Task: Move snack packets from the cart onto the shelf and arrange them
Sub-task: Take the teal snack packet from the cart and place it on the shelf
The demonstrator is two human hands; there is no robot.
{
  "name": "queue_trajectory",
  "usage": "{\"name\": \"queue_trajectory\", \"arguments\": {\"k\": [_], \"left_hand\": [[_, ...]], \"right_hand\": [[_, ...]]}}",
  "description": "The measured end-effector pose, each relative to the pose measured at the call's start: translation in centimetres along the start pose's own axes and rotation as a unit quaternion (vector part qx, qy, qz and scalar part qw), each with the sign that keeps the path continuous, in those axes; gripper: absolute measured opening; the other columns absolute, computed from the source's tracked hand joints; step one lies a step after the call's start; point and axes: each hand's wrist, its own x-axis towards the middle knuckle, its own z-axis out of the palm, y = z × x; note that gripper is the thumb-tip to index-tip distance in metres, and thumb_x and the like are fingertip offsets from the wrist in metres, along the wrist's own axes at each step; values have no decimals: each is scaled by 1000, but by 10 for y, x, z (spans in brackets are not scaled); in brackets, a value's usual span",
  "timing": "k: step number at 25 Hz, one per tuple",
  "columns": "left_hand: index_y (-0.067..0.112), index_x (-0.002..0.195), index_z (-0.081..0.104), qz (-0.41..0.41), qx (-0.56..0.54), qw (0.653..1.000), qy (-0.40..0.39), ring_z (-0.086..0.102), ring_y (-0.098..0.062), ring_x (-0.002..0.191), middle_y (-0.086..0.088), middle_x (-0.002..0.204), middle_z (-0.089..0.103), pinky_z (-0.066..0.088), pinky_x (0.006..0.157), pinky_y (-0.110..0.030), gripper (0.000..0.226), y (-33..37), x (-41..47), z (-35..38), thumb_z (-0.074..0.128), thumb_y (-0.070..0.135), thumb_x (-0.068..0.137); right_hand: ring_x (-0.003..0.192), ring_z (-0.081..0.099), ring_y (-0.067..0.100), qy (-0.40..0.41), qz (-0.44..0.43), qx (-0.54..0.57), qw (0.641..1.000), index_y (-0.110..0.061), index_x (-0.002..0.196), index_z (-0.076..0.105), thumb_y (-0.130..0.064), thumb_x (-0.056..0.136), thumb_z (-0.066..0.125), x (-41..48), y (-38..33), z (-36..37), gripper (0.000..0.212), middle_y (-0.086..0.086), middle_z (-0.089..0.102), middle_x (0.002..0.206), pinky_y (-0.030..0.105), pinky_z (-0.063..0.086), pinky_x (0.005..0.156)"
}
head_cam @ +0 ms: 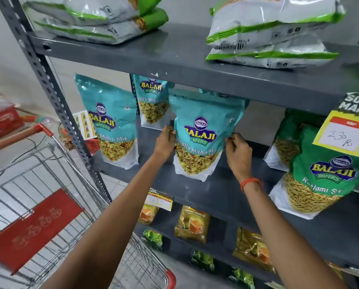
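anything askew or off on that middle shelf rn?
Mostly tidy. The teal packet held between the left hand and right hand leans left and sits ahead of the teal packet behind it. Price card hangs tilted. No spills or tears visible.

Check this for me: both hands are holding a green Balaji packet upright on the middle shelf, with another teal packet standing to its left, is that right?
Not quite. The head view shows the packet between the left hand and right hand is teal, a Khatta Mitha Mix, not green. The green packets stand further right. The rest holds: it is upright on the middle shelf, another teal packet to its left.
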Motion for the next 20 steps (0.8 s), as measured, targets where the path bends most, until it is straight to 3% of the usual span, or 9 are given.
{"name": "queue_trajectory", "arguments": {"k": [2, 3, 5, 7, 9, 11, 14, 20], "left_hand": [[17, 116, 42, -41, -83, 994, -56, 53, -31, 120, -14, 128, 55, 44, 103, -52, 50, -11, -6, -5, 54, 52, 81], [17, 125, 38, -50, -95, 990, -91, 50, -24, 125, -8, 135, 52, 41, 107, -49, 64, -18, -11, -6, 64, 50, 77], [18, 131, 35, -43, -49, 987, -150, 46, -17, 128, -2, 140, 48, 39, 109, -46, 89, -31, -19, -5, 81, 47, 60], [20, 127, 38, -37, -16, 983, -179, 48, -19, 126, -3, 137, 50, 41, 108, -44, 98, -39, -26, 0, 84, 54, 47], [19, 132, 35, -35, -18, 982, -185, 47, -21, 127, -5, 139, 49, 40, 109, -47, 107, -42, -30, -2, 82, 59, 45], [20, 134, 33, -34, -19, 983, -178, 47, -22, 128, -5, 140, 48, 39, 109, -51, 107, -49, -34, -5, 81, 61, 47], [21, 136, 31, -30, -6, 985, -170, 45, -21, 130, -4, 142, 46, 37, 111, -44, 104, -55, -54, -16, 76, 63, 53], [17, 142, 18, -13, 9, 984, -179, 38, -25, 134, -10, 146, 38, 34, 113, -46, 81, -56, -70, -29, 69, 26, 79]], "right_hand": [[86, 64, 1, -88, 66, 115, 987, -10, 112, 55, -24, 91, 57, -11, 4, -1, 25, -3, 67, 102, 1, 43, 63], [90, 61, -8, -143, 99, 149, 974, -16, 117, 51, -25, 89, 61, -16, 9, 1, 31, -10, 64, 106, -1, 44, 66], [96, 56, -10, -235, 126, 135, 954, -23, 121, 45, -18, 80, 71, -26, 23, 11, 49, -18, 59, 108, 1, 47, 67], [106, 57, 3, -247, 137, 111, 953, -26, 124, 42, -18, 71, 79, -34, 37, 22, 65, -18, 59, 112, 13, 52, 80], [115, 58, 14, -213, 142, 108, 961, -28, 126, 44, -25, 66, 83, -41, 46, 29, 72, -9, 62, 121, 35, 53, 94], [117, 57, 17, -207, 136, 108, 963, -30, 126, 43, -29, 66, 83, -50, 49, 32, 72, -2, 61, 126, 45, 51, 97], [116, 58, 17, -202, 151, 100, 962, -30, 125, 44, -32, 65, 83, -69, 44, 39, 71, -2, 61, 126, 47, 52, 96], [116, 58, 14, -214, 148, 125, 957, -30, 124, 45, -32, 65, 83, -84, 38, 45, 70, -6, 62, 123, 42, 52, 95]]}}
